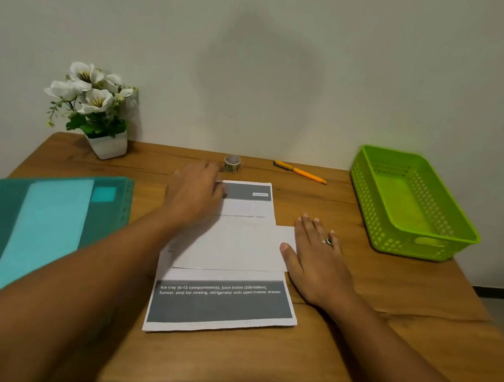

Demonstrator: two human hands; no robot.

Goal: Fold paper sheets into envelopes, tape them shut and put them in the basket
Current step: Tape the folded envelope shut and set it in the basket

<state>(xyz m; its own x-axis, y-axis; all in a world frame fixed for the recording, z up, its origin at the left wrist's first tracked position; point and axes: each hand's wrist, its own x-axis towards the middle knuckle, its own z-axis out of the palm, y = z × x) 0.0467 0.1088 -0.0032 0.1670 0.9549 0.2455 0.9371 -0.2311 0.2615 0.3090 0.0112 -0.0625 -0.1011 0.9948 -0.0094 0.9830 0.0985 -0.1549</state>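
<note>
Pinning the printed sheet (233, 248) flat, likely to hold its fold, the right hand (315, 262) lies open-palmed; the left hand (192, 195), loose-fingered and empty, hovers beside the tape roll (232, 163).

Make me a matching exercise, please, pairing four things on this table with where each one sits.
Things:
1. green basket
2. orange pen
3. tape roll
4. flower pot

Places:
A. far left corner, by the wall
B. just beyond the left hand
C. right side of the table
D. far edge, between tape roll and green basket

Pairs: 1-C, 2-D, 3-B, 4-A
</note>
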